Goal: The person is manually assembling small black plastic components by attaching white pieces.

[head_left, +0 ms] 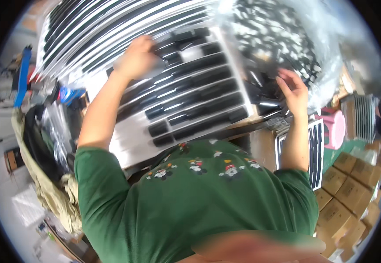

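Observation:
A white tray [131, 139] with rows of glossy black tube-shaped pieces [186, 87] lies in front of me. My left hand [135, 59] is over the tray's far left part, beside the black pieces; motion smears its fingers, and what they hold, if anything, is unclear. To the right of the tray lie loose glossy black pieces [267, 98]. My right hand [295, 92] reaches over their right side, thumb and fingers apart. A dark blurred shape sits close to its fingertips, and whether they touch it cannot be told.
Behind the tray stand stacked white trays [111, 26] with dark rows. A clear plastic bag [326, 30] of small black and white parts is at the far right. On the right are a pink stool [334, 127] and cardboard boxes [352, 193]; beige cloth [45, 188] hangs at left.

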`<state>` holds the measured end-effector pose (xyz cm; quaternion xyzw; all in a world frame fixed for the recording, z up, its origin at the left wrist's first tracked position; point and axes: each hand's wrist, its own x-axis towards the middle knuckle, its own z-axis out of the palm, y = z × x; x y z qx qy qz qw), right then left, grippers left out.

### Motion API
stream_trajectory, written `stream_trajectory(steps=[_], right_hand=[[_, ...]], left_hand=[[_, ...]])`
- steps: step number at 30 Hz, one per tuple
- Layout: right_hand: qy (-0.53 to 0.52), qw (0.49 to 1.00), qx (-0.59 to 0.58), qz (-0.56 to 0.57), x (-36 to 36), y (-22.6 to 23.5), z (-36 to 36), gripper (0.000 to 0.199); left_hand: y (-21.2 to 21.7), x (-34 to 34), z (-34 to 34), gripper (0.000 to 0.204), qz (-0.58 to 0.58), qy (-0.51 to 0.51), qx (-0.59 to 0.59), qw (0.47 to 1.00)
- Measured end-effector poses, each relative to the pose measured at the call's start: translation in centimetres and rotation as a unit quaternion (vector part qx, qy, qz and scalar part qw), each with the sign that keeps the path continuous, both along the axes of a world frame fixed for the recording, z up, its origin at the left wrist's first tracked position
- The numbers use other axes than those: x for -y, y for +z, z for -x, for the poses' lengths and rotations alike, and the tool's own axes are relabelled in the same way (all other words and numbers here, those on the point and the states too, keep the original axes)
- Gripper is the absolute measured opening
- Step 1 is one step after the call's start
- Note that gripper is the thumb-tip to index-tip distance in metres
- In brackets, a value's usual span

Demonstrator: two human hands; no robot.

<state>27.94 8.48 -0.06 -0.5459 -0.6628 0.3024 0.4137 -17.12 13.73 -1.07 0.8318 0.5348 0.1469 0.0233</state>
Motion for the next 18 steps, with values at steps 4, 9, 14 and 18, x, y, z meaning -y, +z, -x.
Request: stream_trajectory(steps=[4,9,14,18], right_hand=[[-0.043,0.988,0.145,-0.028,-4.3,0.8,0.2,0.023],[-0.032,0.946,0.320,-0.034,-12.5,-0.1,3.1,0.019],[0.002,0.910,0.413,0.044,-16.8,-5.0,5.3,0.015],[-0.049,0.929,0.362,0.061,-15.5,-3.2,5.9,0.019]], left_hand=[[2.7,-1.6,-5.7,0.055,0.130,0.267,0.161,0.941],[1.0,-4.1,-8.6,0.047,0.064,0.271,0.095,0.956],[0.0,-1.6,-6.5,0.033,0.095,0.232,0.301,0.920],[-0.6,3.6,-6.4,0.026,0.169,0.204,0.594,0.760]])
